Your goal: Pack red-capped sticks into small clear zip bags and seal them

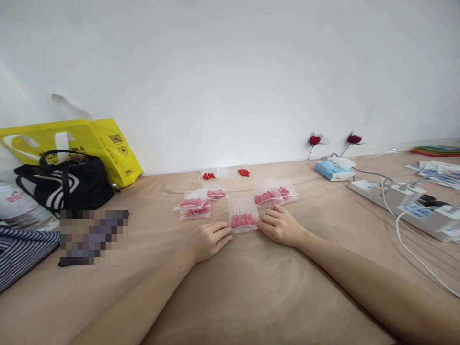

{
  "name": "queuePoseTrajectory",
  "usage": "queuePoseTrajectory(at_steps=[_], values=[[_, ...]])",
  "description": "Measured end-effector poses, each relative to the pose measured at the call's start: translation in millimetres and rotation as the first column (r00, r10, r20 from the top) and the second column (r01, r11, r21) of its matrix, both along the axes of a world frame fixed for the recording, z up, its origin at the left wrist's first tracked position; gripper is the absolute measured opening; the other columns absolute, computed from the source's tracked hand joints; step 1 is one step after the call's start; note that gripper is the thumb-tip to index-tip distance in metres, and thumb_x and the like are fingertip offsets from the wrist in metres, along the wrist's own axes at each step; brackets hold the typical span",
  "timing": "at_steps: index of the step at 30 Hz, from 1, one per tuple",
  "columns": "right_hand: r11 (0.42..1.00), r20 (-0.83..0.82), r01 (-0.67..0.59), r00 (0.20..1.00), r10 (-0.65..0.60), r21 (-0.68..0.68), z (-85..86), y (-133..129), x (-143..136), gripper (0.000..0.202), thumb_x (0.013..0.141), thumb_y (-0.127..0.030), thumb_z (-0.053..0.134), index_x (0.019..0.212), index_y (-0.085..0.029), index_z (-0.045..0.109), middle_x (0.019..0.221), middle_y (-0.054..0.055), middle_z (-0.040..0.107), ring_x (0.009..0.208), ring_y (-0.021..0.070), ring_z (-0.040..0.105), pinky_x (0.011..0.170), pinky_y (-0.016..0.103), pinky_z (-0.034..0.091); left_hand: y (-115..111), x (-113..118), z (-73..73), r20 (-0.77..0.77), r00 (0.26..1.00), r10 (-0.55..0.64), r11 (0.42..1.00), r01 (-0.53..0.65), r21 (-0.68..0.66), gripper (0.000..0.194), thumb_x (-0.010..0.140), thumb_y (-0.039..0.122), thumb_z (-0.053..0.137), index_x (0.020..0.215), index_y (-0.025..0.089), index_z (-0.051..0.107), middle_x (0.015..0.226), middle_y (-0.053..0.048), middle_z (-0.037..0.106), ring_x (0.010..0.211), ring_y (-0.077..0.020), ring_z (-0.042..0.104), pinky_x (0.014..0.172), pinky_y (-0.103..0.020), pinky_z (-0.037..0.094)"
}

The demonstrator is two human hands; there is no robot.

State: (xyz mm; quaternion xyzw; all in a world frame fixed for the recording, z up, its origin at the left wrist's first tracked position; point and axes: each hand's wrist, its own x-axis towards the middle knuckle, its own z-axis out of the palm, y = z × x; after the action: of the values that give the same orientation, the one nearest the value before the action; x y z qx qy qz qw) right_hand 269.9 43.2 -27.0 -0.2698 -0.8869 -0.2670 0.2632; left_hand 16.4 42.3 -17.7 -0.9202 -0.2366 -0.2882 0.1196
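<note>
A small clear zip bag (243, 211) lies flat in front of me, with several red-tipped swabs or sticks in a row inside; I cannot tell their exact kind. My left hand (210, 241) is closed at its lower left corner, fingers together. At the right edge my right hand (279, 225) has its curled fingers on the bag. To the left rests a stack of similar filled bags (194, 206), and one more bag (215, 191) overlaps it behind. Other filled bags (275, 192) lie just beyond my right hand.
Against the wall are bags with loose-looking red pieces (244, 172). On the left stand a yellow bag (118, 158), a black bag (89, 187) and a large bottle (17, 206). A tissue pack (334, 170), power strip (381, 196) and white cables (413, 254) occupy the right.
</note>
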Motion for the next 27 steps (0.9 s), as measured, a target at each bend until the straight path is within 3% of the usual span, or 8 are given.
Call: queuePoseTrajectory(at_steps=[7, 13, 20, 27], values=[[0.999, -0.08, 0.035, 0.996, -0.038, -0.039, -1.4, 3.0, -1.6, 0.028, 0.086, -0.019, 0.037, 0.071, -0.017, 0.061, 0.061, 0.003, 0.054, 0.062, 0.0126, 0.044, 0.063, 0.029, 0.028, 5.8, 8.4, -2.6, 0.044, 0.999, 0.002, 0.997, -0.006, 0.071, 0.018, 0.083, 0.03, 0.05, 0.084, 0.016, 0.061, 0.082, -0.005, 0.066, 0.072, -0.0146, 0.063, 0.063, -0.024, 0.051], [0.989, -0.204, 0.028, 0.977, -0.058, -0.147, -4.9, 7.7, 1.4, 0.024, 0.085, -0.02, 0.039, 0.079, -0.018, 0.062, 0.067, 0.004, 0.058, 0.067, 0.0138, 0.049, 0.065, 0.029, 0.032, 16.6, 10.0, -2.0, -0.047, 0.999, 0.006, 0.987, 0.001, 0.161, 0.02, 0.085, 0.017, 0.041, 0.083, 0.016, 0.061, 0.08, -0.004, 0.066, 0.068, -0.0132, 0.062, 0.058, -0.022, 0.05], [0.964, -0.274, -0.071, 0.962, -0.002, -0.255, -7.9, 13.6, 0.9, 0.022, 0.085, -0.021, 0.041, 0.083, -0.019, 0.063, 0.073, 0.004, 0.062, 0.074, 0.0144, 0.053, 0.067, 0.028, 0.037, 21.5, 9.7, -4.3, -0.027, 0.999, 0.03, 0.982, -0.025, 0.185, 0.022, 0.086, 0.017, 0.041, 0.08, 0.015, 0.061, 0.076, -0.005, 0.065, 0.066, -0.0133, 0.061, 0.058, -0.023, 0.049], [0.996, -0.15, -0.049, 0.988, 0.039, -0.068, -4.7, 12.7, 1.3, 0.022, 0.086, -0.017, 0.039, 0.083, -0.019, 0.061, 0.073, 0.004, 0.061, 0.074, 0.0135, 0.051, 0.068, 0.029, 0.035, 18.9, 6.4, -0.4, -0.108, 0.992, 0.059, 0.969, -0.031, 0.247, 0.025, 0.086, 0.016, 0.041, 0.071, 0.016, 0.061, 0.065, -0.003, 0.061, 0.057, -0.0109, 0.057, 0.048, -0.02, 0.042]])
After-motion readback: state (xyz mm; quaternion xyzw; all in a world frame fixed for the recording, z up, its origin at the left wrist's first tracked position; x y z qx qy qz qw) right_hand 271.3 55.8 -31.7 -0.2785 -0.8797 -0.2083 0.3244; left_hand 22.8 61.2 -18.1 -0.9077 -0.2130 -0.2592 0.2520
